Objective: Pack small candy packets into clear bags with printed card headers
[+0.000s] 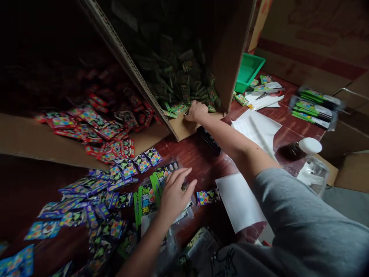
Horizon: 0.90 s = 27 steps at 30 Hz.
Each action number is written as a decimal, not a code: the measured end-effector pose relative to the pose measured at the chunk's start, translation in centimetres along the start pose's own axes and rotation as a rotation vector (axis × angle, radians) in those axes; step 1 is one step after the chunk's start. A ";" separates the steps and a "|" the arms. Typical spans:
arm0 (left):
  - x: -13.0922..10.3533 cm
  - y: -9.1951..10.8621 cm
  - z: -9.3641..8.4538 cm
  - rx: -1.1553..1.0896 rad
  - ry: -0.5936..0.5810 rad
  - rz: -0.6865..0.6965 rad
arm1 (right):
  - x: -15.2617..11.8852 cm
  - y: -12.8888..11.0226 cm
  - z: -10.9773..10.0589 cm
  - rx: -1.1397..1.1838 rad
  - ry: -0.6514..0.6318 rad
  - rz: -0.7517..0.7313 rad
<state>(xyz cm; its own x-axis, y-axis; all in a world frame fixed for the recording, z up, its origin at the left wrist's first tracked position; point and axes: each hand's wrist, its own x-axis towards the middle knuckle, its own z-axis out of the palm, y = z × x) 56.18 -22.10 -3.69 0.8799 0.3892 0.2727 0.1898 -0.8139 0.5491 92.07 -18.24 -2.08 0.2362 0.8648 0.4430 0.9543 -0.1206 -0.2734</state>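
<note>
My left hand [174, 194] lies with fingers stretched and thumb apart over green-and-black printed packages [146, 198] in clear plastic on the table. Just right of it is a small purple candy packet [207, 197]. My right hand [197, 111] reaches to the front lip of a cardboard box [184, 129], its fingers curled down; what they hold, if anything, is hidden. Beside those fingers are small green packets [177, 108], with many more heaped in the dark box behind.
Red packets [106, 127] spill from another box at left, above a pile of purple packets [98, 188]. At right are a green basket [249, 71], scissors [268, 94], white papers [240, 200], bundled green packages [314, 107] and a white-lidded jar [309, 146].
</note>
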 end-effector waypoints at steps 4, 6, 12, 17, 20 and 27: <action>2.8 -0.8 0.2 -0.280 0.081 -0.166 | -2.1 -3.3 -2.0 -0.153 -0.018 0.162; 4.1 -1.3 0.2 -0.500 0.160 -0.256 | -4.6 -5.8 -3.9 -0.157 -0.034 0.030; 5.7 0.1 1.1 -0.829 0.259 -0.220 | -14.6 -10.5 -8.4 0.164 0.033 -0.390; 1.5 2.8 1.6 -0.657 0.366 -0.215 | -18.5 -11.9 -9.2 0.566 0.187 -0.233; -1.7 4.0 0.8 -0.513 0.333 -0.174 | -20.0 -13.7 -9.4 0.676 0.225 -0.246; -7.2 6.0 -2.9 -0.199 0.222 0.130 | -23.2 -17.8 -10.6 0.818 0.182 -0.364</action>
<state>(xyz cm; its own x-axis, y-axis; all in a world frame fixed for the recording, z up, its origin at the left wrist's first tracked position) 49.75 -28.50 -0.07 0.7703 0.3900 0.5045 -0.0262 -0.7711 0.6362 71.56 -41.36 1.57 0.0376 0.6829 0.7296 0.5646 0.5879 -0.5794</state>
